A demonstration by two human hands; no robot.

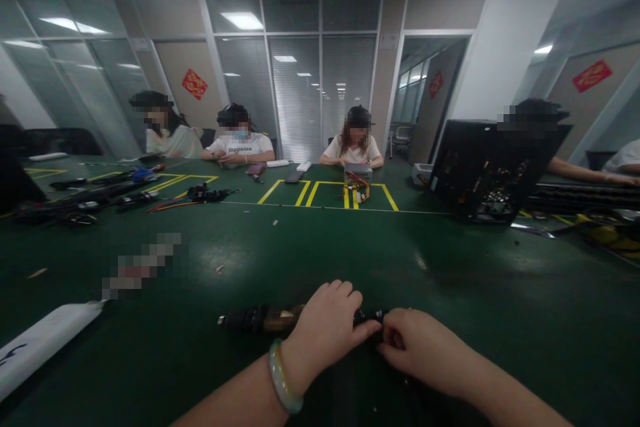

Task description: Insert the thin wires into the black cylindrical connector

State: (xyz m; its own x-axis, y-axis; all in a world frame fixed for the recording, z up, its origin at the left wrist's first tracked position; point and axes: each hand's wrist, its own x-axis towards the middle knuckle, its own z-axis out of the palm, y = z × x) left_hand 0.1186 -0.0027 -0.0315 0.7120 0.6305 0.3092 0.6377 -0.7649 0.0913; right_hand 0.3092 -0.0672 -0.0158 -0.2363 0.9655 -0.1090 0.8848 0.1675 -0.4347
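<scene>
Between six and seven on the dial, taking the middle of the wearer's view as the hub, a dark bundle [280,319] lies on the green table [200,373], its metal tip [221,321] aimed at nine o'clock. If the left hand [327,320] eased its hold, I'd expect the whole length to roll, since it looks rounded and only that hand seems to pin its middle. Too hard a tug from the right hand [423,350] toward three could, I think, strain the end or drag the bundle askew, and the hands sit so near each other that fingers could get in the way. The bangle [281,377] on the left wrist might also knock the green table.

As for pose, the left forearm [240,390] slants off toward eight o'clock, palm down, fingers draped over the bundle and holding it, thumb stretched toward three. The right forearm [495,373] slants toward four o'clock, its fingers curled narrow with the thumb on the bundle's three o'clock end; exactly what the tips pinch is hidden from me
</scene>
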